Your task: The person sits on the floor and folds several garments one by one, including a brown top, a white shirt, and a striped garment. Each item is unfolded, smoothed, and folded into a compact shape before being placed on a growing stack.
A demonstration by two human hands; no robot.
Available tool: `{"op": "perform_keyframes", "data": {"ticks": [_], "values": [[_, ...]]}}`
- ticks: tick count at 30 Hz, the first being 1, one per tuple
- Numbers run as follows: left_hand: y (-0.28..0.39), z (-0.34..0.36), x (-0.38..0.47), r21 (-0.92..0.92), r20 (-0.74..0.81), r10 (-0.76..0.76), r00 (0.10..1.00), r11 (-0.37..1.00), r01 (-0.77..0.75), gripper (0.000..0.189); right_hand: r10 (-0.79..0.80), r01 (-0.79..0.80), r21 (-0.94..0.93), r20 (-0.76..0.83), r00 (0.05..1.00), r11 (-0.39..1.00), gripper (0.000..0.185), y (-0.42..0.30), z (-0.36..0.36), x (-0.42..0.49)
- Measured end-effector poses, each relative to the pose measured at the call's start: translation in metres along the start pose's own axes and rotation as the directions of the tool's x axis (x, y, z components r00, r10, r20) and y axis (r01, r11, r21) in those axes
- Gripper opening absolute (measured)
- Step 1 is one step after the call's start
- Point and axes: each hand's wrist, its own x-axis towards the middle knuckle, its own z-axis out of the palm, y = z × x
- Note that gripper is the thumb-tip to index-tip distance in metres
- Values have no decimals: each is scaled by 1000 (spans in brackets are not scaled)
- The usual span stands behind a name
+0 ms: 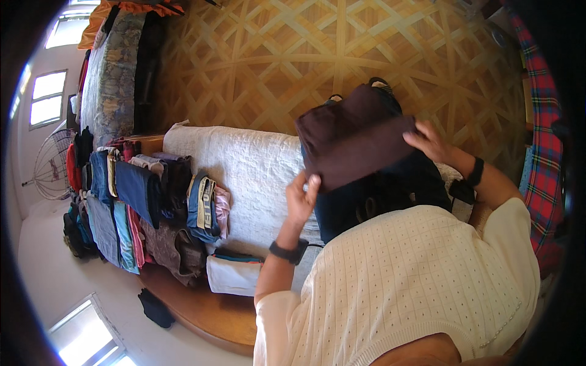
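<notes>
A dark maroon cloth garment (pixel 366 158) is stretched between my two hands above my lap. My left hand (pixel 302 196) pinches its near left corner, thumb on top. At the far right corner, my right hand (pixel 428 141) grips the edge. The cloth looks partly folded, with a flat band towards me and a looser part beyond it, draped over my knees. Dark trousers (pixel 380 206) cover my legs beneath it. Left of my lap, a folded blue undergarment (pixel 201 206) with a lettered waistband lies on the white seat cover (pixel 242 160), beside a pink striped cloth (pixel 222 206).
Stacks of folded clothes (pixel 137 183) fill the seat's left end. A folded white cloth (pixel 233 274) lies near the wooden backrest (pixel 206 315), where a black cloth (pixel 155 309) hangs. Patterned floor (pixel 274 59) stretches ahead. Red plaid fabric (pixel 542 151) is at the right.
</notes>
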Motion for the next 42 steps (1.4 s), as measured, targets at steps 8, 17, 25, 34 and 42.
{"op": "perform_keyframes", "data": {"ticks": [8,17,25,34,42], "values": [[-18,21,31,-218,-148,-48,988,976,15,50,-139,151,10,-321,937,989,55,24,25,40],[-23,32,33,-265,-284,-253,925,948,178,55,-410,273,-858,81,908,435,77,-22,38,26],[36,5,35,-845,75,-315,946,484,228,54,-561,398,-856,163,812,328,54,-49,68,69],[30,-32,10,-668,-390,-103,915,716,-204,71,191,-227,305,145,971,925,45,-127,63,77],[-5,-7,-28,-970,173,-205,963,135,203,76,309,-473,496,378,873,729,50,-91,109,99]]}}
